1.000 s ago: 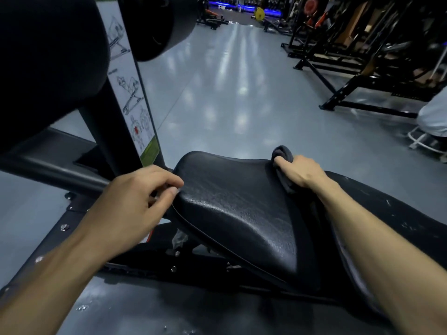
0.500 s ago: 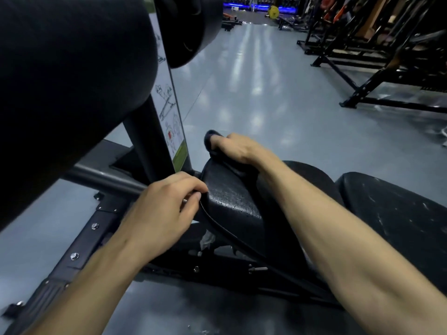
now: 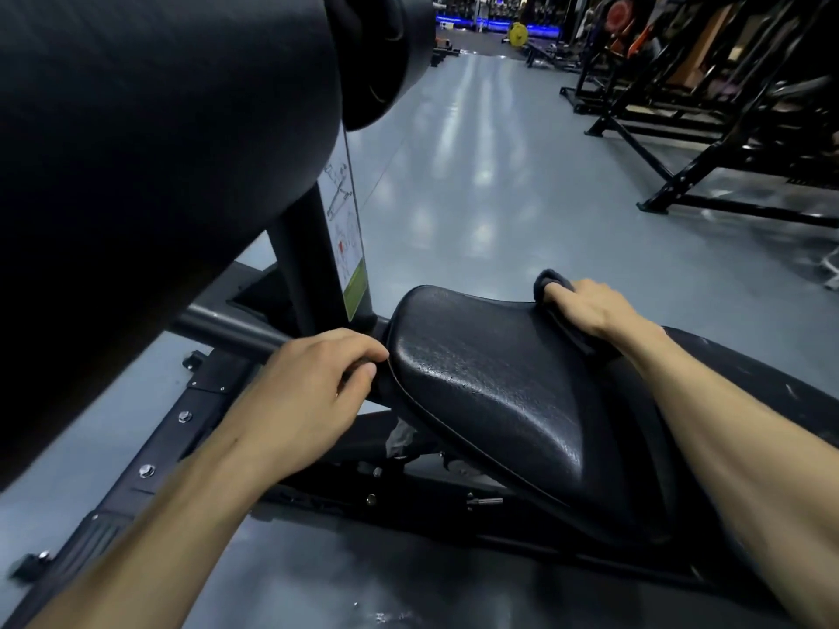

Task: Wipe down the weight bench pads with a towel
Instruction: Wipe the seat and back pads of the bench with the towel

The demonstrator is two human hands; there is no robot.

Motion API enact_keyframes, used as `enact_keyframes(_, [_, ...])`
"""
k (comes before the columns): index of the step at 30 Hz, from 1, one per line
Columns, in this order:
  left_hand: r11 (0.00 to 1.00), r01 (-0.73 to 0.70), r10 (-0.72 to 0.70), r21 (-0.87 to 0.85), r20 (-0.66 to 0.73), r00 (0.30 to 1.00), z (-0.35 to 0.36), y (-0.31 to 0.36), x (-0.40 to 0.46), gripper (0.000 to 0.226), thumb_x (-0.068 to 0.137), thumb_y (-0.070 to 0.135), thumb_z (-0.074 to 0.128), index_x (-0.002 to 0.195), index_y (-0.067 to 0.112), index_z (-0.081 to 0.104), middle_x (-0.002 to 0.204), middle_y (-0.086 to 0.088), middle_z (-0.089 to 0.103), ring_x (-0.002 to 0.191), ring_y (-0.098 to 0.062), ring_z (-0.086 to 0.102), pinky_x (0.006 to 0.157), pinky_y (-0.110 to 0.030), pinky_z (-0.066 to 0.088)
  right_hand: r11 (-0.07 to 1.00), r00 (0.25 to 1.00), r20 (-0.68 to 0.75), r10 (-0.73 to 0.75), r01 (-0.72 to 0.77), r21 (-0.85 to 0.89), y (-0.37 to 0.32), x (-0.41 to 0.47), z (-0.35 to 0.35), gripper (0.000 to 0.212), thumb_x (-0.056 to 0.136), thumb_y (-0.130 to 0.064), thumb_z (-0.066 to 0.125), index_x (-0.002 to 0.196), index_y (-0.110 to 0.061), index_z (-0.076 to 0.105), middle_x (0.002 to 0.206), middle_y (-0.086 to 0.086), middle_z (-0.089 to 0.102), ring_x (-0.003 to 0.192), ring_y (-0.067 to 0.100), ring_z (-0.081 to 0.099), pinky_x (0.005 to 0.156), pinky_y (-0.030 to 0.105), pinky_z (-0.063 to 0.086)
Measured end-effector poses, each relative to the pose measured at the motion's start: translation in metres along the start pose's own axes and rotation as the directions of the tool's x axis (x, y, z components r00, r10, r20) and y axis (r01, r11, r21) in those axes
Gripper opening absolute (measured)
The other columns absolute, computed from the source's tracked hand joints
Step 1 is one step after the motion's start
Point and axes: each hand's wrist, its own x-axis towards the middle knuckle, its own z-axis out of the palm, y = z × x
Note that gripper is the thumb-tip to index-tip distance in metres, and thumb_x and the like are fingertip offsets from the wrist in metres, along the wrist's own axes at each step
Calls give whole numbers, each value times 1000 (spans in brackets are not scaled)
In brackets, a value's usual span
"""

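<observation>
The dark grey folded cloth towel (image 3: pixel 551 283) sits on the far right edge of the black textured vinyl seat pad (image 3: pixel 495 383), bunched under the right hand (image 3: pixel 585 306), whose fingers are curled over it and press it onto the pad's rim. The left hand (image 3: pixel 313 397) is at the pad's left edge, fingers curled in against the seam; whether it really grips the edge or only rests there I cannot tell. A second black pad (image 3: pixel 744 392), scuffed with pale marks, lies just beside the seat on the right, past the right forearm. A large black padded roller (image 3: pixel 159 152) hangs overhead at the left, next to a black steel post with a white instruction label (image 3: pixel 347 247).

The towel looks soft and light, so it should fold and drag easily; holding it wadded under the palm, as here, probably gives the most even pressure. The vinyl looks glossy and slightly yielding, likely slick, and the seat may want steadying from the left edge.
</observation>
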Motion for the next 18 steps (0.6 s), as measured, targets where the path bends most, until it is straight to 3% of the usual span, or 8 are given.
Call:
enact_keyframes(4, [1000,13,-14,-6,-65,998,-16,-9,-13,19,99,23,58,109,31,72,105,23,68,96,2,64,85,-28,55,991,989,65,-130,127,46,-73,1,13,52,88,-57,38,92,-13,66,103,18,67,90,33,59,73,35,45])
enact_keyframes(7, [999,43,-44,-3,-96,994,-28,-16,-23,20,99,19,59,109,27,74,99,20,67,94,11,59,79,-7,44,956,952,133,-276,257,143,-136,-6,20,38,91,-47,46,80,-15,63,98,16,68,83,29,58,62,32,37])
enact_keyframes(10, [996,81,-84,-34,-110,990,-37,-17,-28,19,100,9,58,109,14,74,92,16,62,91,23,51,76,2,34,934,932,118,-342,325,146,-161,-16,22,37,92,-47,48,74,-16,58,96,15,66,85,30,58,62,32,36])
enact_keyframes(15, [995,104,-104,-6,-110,988,-34,-16,-25,19,100,16,57,108,23,73,95,16,68,90,3,65,77,-6,42,844,843,58,-534,536,-13,-179,-41,30,45,77,-57,39,65,-15,51,73,10,57,81,33,55,61,37,36])
enact_keyframes(18, [991,130,-130,-1,-85,988,-31,-19,-21,19,99,22,57,107,30,72,93,19,70,90,1,68,81,-21,52,702,702,-38,-712,708,-79,-171,-53,45,45,79,-57,37,65,-16,48,67,6,54,76,30,54,69,41,41])
